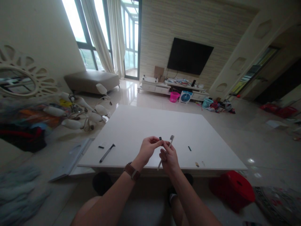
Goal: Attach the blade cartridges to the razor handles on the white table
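Over the front part of the white table (155, 121), my left hand (148, 149) pinches a small dark piece (160, 138) between thumb and fingers. My right hand (169, 157) is closed round a toothbrush (171, 139) with a white handle and dark bristles. The brush head points up and away, and its handle slants down toward the table edge. The fingertips of both hands meet by the dark piece, whose exact kind is too small to make out. Left of my hands lies a slim dark tool with a forked end (107, 153).
Small black strips lie at left (101, 147) and right (189, 148) on the table. Near the front right edge is a tiny dark-and-yellow piece (197, 164). A red stool (235, 188) stands at right; a many-armed lamp (82, 110) is at left.
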The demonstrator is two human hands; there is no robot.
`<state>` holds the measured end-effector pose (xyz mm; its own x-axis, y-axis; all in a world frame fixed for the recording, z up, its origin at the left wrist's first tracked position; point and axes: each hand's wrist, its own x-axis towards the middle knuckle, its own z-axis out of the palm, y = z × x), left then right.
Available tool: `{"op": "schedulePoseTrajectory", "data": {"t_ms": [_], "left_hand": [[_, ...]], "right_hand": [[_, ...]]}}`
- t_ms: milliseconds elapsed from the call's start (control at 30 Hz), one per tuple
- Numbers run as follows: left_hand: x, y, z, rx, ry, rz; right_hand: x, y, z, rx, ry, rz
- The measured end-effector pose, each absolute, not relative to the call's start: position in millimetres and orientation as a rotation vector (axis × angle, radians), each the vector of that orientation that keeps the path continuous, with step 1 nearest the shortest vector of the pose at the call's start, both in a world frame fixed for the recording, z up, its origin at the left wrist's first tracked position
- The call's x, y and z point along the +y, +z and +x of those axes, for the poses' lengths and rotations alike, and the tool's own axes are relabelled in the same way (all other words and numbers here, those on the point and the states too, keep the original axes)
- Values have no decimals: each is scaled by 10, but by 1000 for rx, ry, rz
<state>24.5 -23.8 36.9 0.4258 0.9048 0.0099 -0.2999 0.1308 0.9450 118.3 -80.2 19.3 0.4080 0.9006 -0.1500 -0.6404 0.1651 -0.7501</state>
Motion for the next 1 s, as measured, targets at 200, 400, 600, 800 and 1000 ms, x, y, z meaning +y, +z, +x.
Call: {"op": "schedulePoseTrajectory", "data": {"t_ms": [200,400,600,800,1000], "left_hand": [[-243,369,241,710,936,1096],[-230,381,191,650,857,1148],[-229,406,196,612,871,1173],[-213,405,193,546,879,1182],[-209,398,190,589,886,1210]], "right_hand": [[-783,201,1187,-344,1055,-863],[-807,216,1226,-380,1086,-842],[-825,240,1209,-375,1114,-824],[-820,237,1211,-371,1121,-803],[-809,215,1209,-381,1123,-795]]}}
